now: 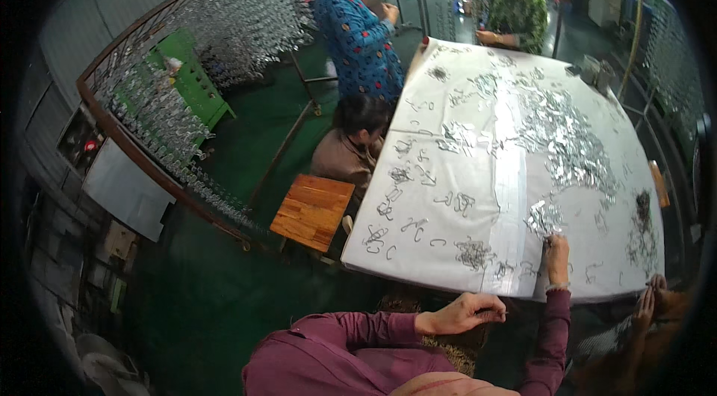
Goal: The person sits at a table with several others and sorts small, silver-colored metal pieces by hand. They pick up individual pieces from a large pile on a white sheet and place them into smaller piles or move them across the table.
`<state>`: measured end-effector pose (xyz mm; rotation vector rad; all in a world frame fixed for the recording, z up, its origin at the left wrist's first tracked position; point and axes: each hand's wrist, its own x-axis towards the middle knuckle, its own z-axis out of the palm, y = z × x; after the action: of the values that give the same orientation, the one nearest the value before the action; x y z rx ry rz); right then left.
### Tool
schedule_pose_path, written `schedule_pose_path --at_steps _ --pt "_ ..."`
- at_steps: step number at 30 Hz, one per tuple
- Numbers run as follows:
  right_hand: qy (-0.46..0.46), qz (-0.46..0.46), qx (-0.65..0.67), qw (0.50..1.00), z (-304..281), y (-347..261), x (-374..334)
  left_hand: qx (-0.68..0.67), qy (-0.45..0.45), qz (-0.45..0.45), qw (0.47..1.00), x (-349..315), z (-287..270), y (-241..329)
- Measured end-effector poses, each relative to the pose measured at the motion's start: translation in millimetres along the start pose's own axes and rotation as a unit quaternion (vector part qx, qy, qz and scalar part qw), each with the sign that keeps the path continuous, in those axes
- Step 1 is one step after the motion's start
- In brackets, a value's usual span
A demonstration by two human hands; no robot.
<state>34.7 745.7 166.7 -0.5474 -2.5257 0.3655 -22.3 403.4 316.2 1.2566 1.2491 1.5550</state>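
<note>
A left hand (464,314), fingers loosely curled, hangs just off the near edge of a white-covered table (418,263); whether it grips anything is too small to tell. Beyond it lies a heap of dark wire hooks (472,254). Rightward, a small pile of silver pieces (544,217) sits immediately past the fingertips of the right hand (556,256), clearly the nearer one. Its fingers bunch downward, contents hidden; single pieces' long axes are too jumbled to read.
</note>
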Motion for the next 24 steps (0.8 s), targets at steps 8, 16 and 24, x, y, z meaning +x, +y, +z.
schedule_pose_path --at_steps 8,16,24 --pt "0.029 -0.015 0.062 0.998 -27.8 -29.8 0.5 0.018 0.018 0.046 0.999 1.5 -2.0 1.5" --pt "0.034 0.221 0.409 0.885 -140.7 -219.3 -57.3 0.041 0.067 -0.015 0.997 4.3 -14.4 -5.5" --pt "0.103 0.19 0.45 0.866 -159.6 -251.6 -78.2 0.095 0.07 0.065 0.991 13.5 -8.9 -2.0"
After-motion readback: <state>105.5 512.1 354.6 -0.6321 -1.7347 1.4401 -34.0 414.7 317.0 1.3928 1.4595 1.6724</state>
